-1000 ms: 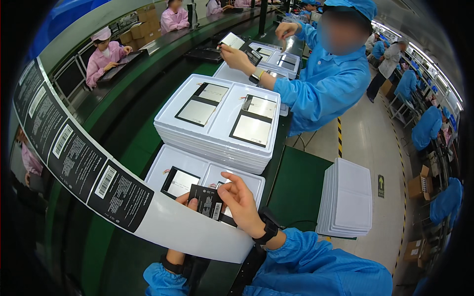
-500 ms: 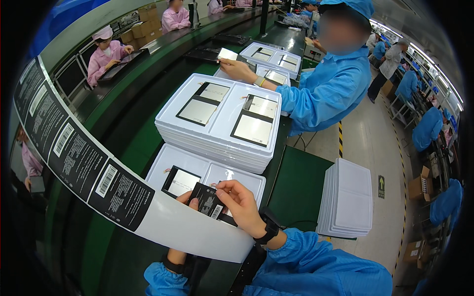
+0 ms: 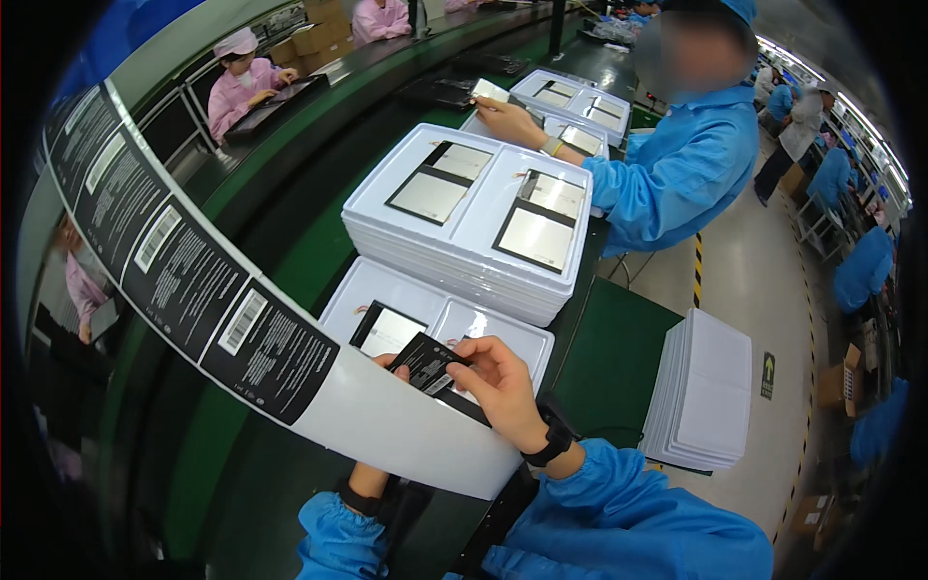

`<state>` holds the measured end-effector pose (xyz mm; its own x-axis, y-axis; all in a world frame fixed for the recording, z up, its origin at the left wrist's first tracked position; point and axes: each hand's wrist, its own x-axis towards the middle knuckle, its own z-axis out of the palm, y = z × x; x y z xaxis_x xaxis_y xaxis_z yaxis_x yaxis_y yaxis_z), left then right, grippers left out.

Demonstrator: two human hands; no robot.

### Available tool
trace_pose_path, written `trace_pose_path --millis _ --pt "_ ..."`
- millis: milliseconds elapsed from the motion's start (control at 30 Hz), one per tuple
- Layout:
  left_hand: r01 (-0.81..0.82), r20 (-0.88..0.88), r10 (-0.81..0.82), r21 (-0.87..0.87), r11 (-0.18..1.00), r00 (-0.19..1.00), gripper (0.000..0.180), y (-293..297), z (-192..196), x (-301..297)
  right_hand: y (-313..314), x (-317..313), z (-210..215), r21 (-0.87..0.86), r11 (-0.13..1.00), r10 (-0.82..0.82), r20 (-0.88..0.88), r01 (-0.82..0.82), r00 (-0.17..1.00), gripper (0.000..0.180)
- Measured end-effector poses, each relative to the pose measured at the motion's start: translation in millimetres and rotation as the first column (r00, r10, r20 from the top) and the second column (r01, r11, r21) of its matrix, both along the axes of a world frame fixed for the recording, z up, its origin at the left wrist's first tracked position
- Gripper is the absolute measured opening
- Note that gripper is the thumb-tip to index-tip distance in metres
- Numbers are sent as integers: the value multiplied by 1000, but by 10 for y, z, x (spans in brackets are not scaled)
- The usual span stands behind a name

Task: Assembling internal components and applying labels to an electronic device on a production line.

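A black label (image 3: 423, 362) with white print and a barcode is held just over the front tray (image 3: 364, 277). My right hand (image 3: 503, 387) pinches its right end between thumb and fingers. At its left end show a few fingertips of my left hand (image 3: 387, 362), closed on the label; the rest of that hand is behind a long curved label strip (image 3: 261, 358). Under the label lie flat battery packs in the tray: one silver and black pack (image 3: 387, 332) at left, another mostly covered by my right hand.
A stack of white trays (image 3: 454, 280) holding battery packs on top stands beyond the front tray. More white trays (image 3: 710, 387) are piled at right on a green surface. Across the bench, a co-worker in blue (image 3: 677, 155) handles a pack. Pink-clad workers sit at far left.
The whole view has shifted, so the scene sits further right. The label has turned slightly between my hands, and my right fingers now cover more of its right end.
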<state>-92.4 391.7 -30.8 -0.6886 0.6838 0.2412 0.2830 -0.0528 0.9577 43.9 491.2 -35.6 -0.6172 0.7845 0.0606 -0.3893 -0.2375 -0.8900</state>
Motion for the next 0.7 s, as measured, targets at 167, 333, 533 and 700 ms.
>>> trace_pose_path --millis 167,333,533,700 --pt "-3 -88 6 35 999 996 18 -33 -26 -9 3 -21 -54 72 997 35 -4 -35 999 18" --pt "-21 -161 25 26 999 987 20 -67 -189 -10 -48 8 -34 102 994 34 39 -38 999 20" --pt "62 -145 -55 44 997 988 25 -157 -425 -24 -91 92 -58 23 1000 7 66 -8 998 20" --pt "-19 17 20 -6 1000 1000 26 -136 -833 -228 -45 -63 -98 139 990 -47 188 21 981 18"
